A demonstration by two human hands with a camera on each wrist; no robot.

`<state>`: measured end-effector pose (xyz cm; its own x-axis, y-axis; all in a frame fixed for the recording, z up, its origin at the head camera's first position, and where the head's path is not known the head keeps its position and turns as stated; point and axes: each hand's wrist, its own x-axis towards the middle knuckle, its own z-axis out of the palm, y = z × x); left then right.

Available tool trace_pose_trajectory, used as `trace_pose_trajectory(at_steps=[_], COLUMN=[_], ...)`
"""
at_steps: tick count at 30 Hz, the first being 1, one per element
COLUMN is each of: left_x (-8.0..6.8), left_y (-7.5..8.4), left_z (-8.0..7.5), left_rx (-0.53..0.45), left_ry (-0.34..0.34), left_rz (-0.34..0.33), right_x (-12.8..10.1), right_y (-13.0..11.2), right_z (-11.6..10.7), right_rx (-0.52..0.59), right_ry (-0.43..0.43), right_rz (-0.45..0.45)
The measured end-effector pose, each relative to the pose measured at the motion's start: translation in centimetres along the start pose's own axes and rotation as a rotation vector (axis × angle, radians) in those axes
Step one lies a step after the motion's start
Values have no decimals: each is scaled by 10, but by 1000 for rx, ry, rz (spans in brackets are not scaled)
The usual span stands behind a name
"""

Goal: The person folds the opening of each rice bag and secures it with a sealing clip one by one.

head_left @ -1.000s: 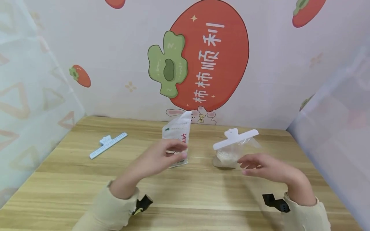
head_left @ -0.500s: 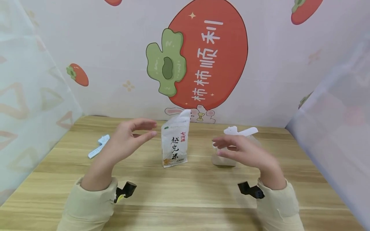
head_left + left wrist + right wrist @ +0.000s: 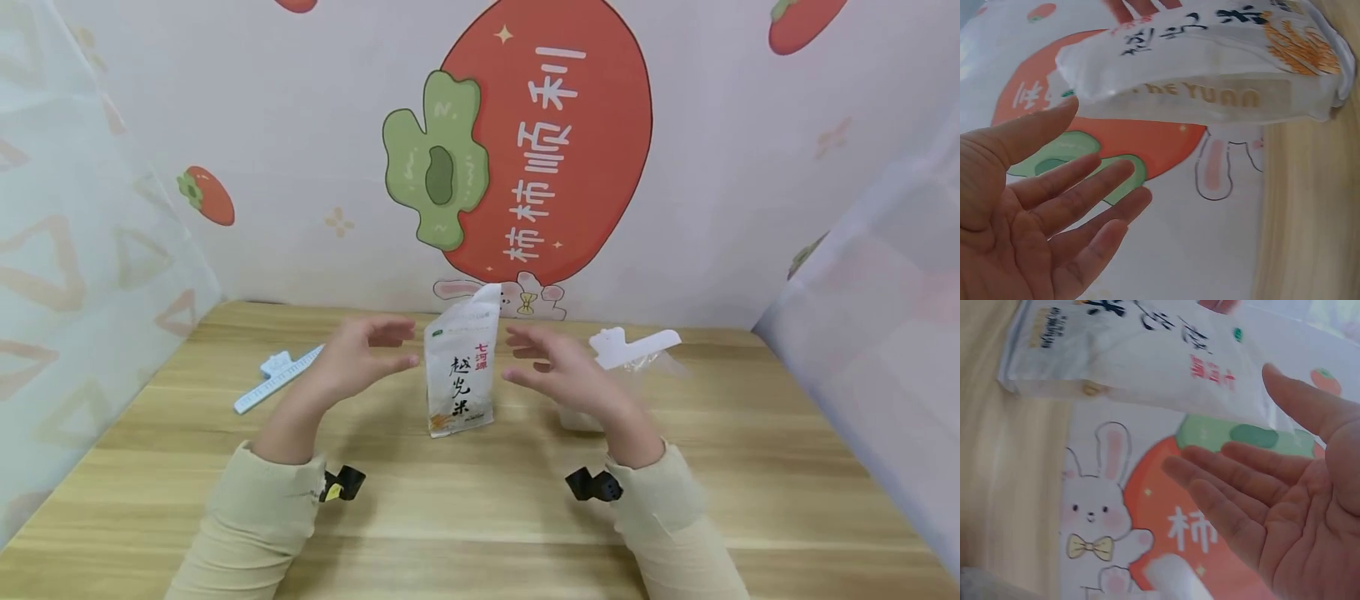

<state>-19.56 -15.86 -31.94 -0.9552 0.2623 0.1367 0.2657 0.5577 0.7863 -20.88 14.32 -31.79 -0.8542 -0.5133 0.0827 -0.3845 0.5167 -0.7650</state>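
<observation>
White rice bag [image 3: 461,372] upright, between both hands' fingers [image 3: 397,363], untouched

Clearance around upright white printed rice pouch [image 3: 460,371]

Open gaps either side of pouch; clear plastic bag with white clip [image 3: 628,367] blocks right rear, white sealing clip [image 3: 279,379] lies far left; near wooden tabletop [image 3: 480,517] open.

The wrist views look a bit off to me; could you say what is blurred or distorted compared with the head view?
Head view: evenly lit, rice bag sharp. Left wrist view: tilted, bag close and curved, left hand soft. Right wrist view: tilted, right hand blurred.
</observation>
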Motion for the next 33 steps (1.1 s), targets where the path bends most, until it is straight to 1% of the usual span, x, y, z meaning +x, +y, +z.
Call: trace_pose_trajectory(at_steps=[3, 9, 13, 16, 19, 21, 23, 33], left_x=[4, 11, 13, 14, 13, 13, 12, 10], left_y=[-6, -14, -18, -19, -21, -21, -22, -19], left_z=[4, 16, 25, 29, 32, 33, 34, 31], left_rx=[1, -3, -29, -66, -100, -110, -108, -84], left_ry=[-50, -122, -178, -214, -230, -238, -237, -251], left_rz=[-14, 36, 22, 25, 39, 47, 41, 34], right_x=[6, 12, 13, 13, 14, 15, 16, 18], right_y=[3, 8, 10, 10, 12, 13, 14, 16], right_z=[8, 20, 28, 32, 34, 36, 37, 40], right_rx=[38, 156, 212, 240, 258, 266, 259, 191], right_ry=[-12, -31, -45, -50, -57, -62, -61, 7], right_rz=[13, 13, 40, 37, 25, 25, 27, 39])
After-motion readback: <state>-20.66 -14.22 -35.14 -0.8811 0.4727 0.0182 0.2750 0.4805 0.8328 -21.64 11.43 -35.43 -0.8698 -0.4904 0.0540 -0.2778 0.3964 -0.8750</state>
